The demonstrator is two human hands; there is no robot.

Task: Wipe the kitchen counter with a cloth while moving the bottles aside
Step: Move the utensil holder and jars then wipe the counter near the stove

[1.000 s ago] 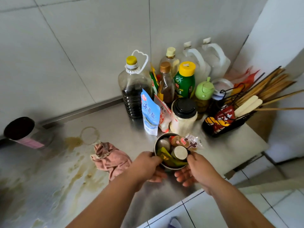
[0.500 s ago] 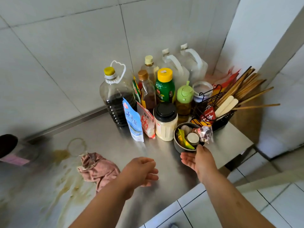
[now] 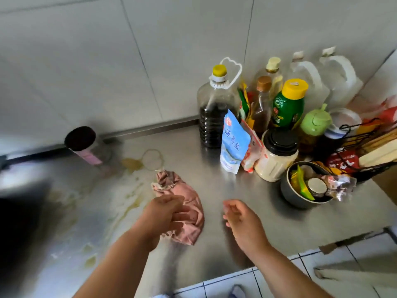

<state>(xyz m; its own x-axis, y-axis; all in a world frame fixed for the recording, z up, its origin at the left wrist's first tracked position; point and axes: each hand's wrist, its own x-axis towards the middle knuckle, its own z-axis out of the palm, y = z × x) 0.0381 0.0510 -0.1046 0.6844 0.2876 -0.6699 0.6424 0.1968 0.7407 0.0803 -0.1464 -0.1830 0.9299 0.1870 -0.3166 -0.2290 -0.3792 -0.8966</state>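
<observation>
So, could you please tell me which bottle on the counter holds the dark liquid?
The big clear bottle with the yellow cap and white carry handle, leftmost in the group.

A blue salt pouch [image 3: 234, 143] leans upright against a red-and-white packet [image 3: 251, 147]. A black wire basket [image 3: 363, 145] holds chopsticks [image 3: 380, 138]. A metal bowl [image 3: 300, 196] beside it holds sachets and a small jar [image 3: 317, 186]. White wall tiles [image 3: 86, 61] rise behind.

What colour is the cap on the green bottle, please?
Yellow: the cap on the green bottle shows clearly in the head view.
</observation>
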